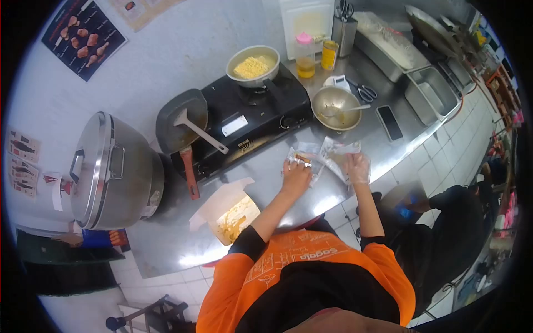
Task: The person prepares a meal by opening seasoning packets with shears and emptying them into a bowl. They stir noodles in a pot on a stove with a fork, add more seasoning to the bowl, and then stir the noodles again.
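Observation:
My left hand (297, 175) rests on an opened plastic packet (307, 154) on the steel counter, its fingers bent against the wrapper. My right hand (356, 168) wears a clear plastic glove, and its fingers are drawn together at another clear plastic wrapper (335, 152). Whatever lies between those fingers is too small to make out. Behind the packets stands a metal bowl (336, 119) with a spoon in it. An open paper box (237, 216) with sauce-stained insides sits left of my left forearm.
A black stove (244, 119) carries a pot of noodles (252, 66) and a grey pan (181, 119) with a spatula. A large steel cooker (105, 172) stands left. A phone (390, 122), scissors (365, 92) and metal trays (432, 94) are right. A person in dark clothes (449, 238) is beyond the counter.

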`<state>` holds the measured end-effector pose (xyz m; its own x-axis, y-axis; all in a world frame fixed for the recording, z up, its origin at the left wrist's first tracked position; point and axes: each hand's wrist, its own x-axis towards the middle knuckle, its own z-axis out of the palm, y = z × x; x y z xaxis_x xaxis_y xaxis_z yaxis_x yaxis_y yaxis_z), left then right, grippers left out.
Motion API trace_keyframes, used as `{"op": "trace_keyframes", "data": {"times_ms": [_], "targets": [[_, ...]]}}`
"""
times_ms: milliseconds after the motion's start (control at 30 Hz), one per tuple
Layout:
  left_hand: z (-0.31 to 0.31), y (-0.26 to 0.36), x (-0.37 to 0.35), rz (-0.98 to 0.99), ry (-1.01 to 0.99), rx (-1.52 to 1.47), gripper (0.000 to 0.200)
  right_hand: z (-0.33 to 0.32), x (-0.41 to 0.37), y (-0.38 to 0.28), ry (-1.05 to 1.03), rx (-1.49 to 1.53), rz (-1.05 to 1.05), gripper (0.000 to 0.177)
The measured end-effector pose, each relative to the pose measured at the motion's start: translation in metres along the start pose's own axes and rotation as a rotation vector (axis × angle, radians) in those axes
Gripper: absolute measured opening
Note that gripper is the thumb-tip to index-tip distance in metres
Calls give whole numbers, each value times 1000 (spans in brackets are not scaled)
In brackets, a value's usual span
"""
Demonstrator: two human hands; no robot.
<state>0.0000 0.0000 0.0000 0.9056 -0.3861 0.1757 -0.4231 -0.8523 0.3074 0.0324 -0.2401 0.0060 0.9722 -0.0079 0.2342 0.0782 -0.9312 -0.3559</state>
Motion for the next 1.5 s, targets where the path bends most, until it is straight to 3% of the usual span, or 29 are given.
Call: {"op": "trace_keyframes", "data": {"times_ms": [67,100,200,267,400,467,500,567,600,667,767,833,900,967,1033,1100,1133,1167,1200,1267,1333,1367,1433,1500], "targets": [[-14,5,-34,-121,-163,-10,28,-7,-30,-12,65,741,293,16],[-12,-26,37,-95,-107,76,28,11,45,-2,132,810,245,16],[-9,-15,23,-209,-162,25,34,4,31,9,-89,662,389,12],[-13,-14,24,-247,-45,3,44,29,32,29,187,485,41,11],[-5,-16,24,-301,-146,19,54,23,33,33,303,497,-74,11],[1,-18,20,-274,-61,8,53,12,31,17,368,1118,295,19],[1,-18,18,-285,-64,6,53,-3,32,6,356,1118,295,19],[-3,-19,18,-307,-34,38,50,-33,38,-13,339,673,363,14],[-5,-21,18,-311,-29,35,50,-29,42,-12,338,671,356,14],[-13,-28,12,-382,-42,58,46,-12,50,-2,55,814,358,18],[-17,-46,-4,-388,-20,118,42,21,51,9,90,715,235,22],[-27,-47,-18,-415,-27,117,36,28,46,-14,39,761,305,23],[-31,-50,-26,-549,2,119,33,64,38,-28,46,720,76,22],[-36,-52,-33,-609,-6,135,35,87,26,-64,-184,846,143,22],[-41,-52,-40,-690,-14,146,36,77,15,-103,-130,721,15,22],[-51,-50,-42,-569,334,-59,47,72,17,-117,-80,598,-125,21],[-56,-46,-43,-584,341,-55,47,73,22,-118,-30,663,-210,22],[-61,-41,-44,-462,310,-104,53,73,23,-119,19,727,-288,22],[-64,-36,-45,-337,272,-154,59,70,20,-119,7,731,-290,22],[-61,-25,-42,-328,233,-243,64,60,19,-119,-684,1207,148,23],[-52,-21,-34,-318,243,-517,68,50,17,-122,-724,1335,161,24],[-47,-20,-34,-321,246,-517,68,47,12,-124,-763,1466,185,25],[-44,-17,-34,-427,264,-877,49,43,6,-131,-720,1452,205,26],[-40,-17,-38,-452,300,-1044,42,41,6,-134,-678,1441,224,26]]}}
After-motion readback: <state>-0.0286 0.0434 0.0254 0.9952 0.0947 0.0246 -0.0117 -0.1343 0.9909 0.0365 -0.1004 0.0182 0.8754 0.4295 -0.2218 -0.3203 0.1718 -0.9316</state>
